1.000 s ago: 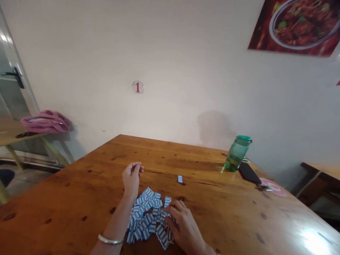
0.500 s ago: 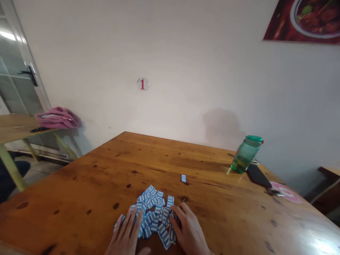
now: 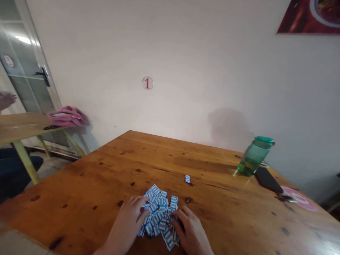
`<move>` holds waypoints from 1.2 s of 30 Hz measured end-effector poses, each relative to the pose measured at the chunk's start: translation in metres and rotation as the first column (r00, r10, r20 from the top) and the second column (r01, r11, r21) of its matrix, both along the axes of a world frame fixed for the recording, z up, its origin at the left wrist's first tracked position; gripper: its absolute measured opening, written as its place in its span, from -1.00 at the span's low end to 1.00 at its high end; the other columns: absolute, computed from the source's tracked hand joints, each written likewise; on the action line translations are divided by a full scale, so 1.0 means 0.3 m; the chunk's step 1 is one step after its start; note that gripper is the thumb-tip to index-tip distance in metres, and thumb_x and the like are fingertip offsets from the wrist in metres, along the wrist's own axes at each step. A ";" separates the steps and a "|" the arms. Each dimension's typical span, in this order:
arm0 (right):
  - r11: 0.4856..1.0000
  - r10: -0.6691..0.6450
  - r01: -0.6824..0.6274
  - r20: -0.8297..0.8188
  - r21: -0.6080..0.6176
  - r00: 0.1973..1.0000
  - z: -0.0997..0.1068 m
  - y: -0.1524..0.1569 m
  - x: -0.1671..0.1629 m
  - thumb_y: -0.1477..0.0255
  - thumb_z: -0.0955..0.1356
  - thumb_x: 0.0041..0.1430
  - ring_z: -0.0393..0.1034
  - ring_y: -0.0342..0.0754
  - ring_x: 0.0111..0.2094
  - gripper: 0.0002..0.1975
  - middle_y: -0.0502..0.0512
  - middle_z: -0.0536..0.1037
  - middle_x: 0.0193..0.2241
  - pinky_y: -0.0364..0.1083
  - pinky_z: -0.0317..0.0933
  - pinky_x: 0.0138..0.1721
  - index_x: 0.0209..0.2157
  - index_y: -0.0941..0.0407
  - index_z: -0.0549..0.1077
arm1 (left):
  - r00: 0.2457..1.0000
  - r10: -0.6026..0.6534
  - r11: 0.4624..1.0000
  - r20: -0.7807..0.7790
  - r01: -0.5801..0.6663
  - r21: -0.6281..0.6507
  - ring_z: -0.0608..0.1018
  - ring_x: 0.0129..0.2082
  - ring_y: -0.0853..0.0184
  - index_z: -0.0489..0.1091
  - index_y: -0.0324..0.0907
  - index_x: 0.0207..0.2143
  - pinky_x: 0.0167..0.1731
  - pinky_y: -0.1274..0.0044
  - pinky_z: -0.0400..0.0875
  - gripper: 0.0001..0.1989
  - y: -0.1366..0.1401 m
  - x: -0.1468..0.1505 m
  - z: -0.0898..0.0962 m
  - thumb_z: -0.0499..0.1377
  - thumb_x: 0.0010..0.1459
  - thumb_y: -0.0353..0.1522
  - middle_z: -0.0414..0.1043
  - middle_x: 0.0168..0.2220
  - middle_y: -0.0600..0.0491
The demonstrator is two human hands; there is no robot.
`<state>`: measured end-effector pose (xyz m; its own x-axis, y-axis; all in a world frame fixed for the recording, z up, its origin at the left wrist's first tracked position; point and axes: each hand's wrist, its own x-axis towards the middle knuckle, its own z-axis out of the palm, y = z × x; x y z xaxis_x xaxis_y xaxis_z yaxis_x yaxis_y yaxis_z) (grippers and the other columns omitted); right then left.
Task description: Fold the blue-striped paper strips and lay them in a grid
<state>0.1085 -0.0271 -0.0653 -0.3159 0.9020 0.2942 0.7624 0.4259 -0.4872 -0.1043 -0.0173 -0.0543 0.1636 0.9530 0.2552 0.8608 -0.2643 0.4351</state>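
Observation:
A loose heap of small blue-and-white striped cards (image 3: 156, 209) lies near the front of the wooden table. At its left edge my left hand (image 3: 131, 216) curves round the cards, thumb and fingers apart, holding none of them. My right hand (image 3: 190, 226) rests against the right side, its bent fingers spread and touching the outer cards; its fingertips partly cover what lies beneath. One separate striped piece (image 3: 187, 179) sits beyond the heap, farther back on the table.
On the right of the wooden table (image 3: 106, 170) are a green bottle (image 3: 253, 157), a black phone (image 3: 268, 180) and a pink disc (image 3: 300, 198). At left, another table (image 3: 23, 125) carries a pink cloth (image 3: 69, 116); another person's hand (image 3: 6, 101) shows there.
My left hand has turned inward, from lying flat with fingers forward to curving round the heap's left edge. The right hand stays at the right edge. The view has shifted slightly left.

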 end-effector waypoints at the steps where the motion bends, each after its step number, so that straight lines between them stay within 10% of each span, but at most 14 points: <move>1: 1.000 -0.001 0.001 -0.004 -0.003 1.000 0.003 0.001 0.000 0.55 0.24 0.09 0.35 -0.09 -0.35 -0.84 0.03 0.42 -0.41 -0.21 0.16 -0.33 -0.36 0.05 0.41 | 1.000 0.015 0.999 0.011 -0.015 -0.049 0.46 -0.19 0.24 0.41 -0.12 -0.24 -0.17 0.42 0.28 -0.73 0.030 0.001 0.033 -0.03 0.08 -0.30 0.47 -0.22 -0.02; 12: 1.000 -0.013 0.011 -0.074 -0.027 0.997 0.006 0.006 0.001 0.57 0.20 0.12 0.35 -0.11 -0.35 -0.82 0.05 0.43 -0.41 -0.21 0.15 -0.33 -0.38 0.09 0.40 | 0.966 -0.117 0.982 -0.229 0.078 -0.171 0.41 -0.33 0.23 0.32 -0.13 -0.46 -0.38 0.51 0.15 -0.81 0.189 0.021 0.110 0.01 -0.20 -0.49 0.41 -0.41 0.03; 27: 1.000 -0.022 0.019 -0.152 -0.025 0.988 -0.007 0.013 0.004 0.58 0.21 0.09 0.33 -0.12 -0.41 -0.82 0.05 0.41 -0.47 -0.21 0.11 -0.40 -0.42 0.12 0.42 | 0.957 -0.098 0.893 0.273 0.206 -0.401 0.42 -0.63 0.35 0.17 -0.15 -0.62 -0.64 0.60 0.14 -0.92 0.241 0.020 0.062 -0.06 -0.14 -0.39 0.32 -0.70 0.14; 36: 0.998 -0.045 0.025 -0.318 -0.065 0.947 -0.009 0.021 0.007 0.53 0.23 0.06 0.33 -0.09 -0.42 -0.85 0.07 0.44 -0.48 -0.18 0.12 -0.40 -0.44 0.14 0.43 | 0.764 0.084 0.868 0.640 0.259 -0.423 0.30 -0.70 0.45 0.25 -0.18 -0.60 -0.74 0.64 0.07 -0.81 0.213 0.123 0.124 0.12 -0.24 -0.24 0.30 -0.69 0.18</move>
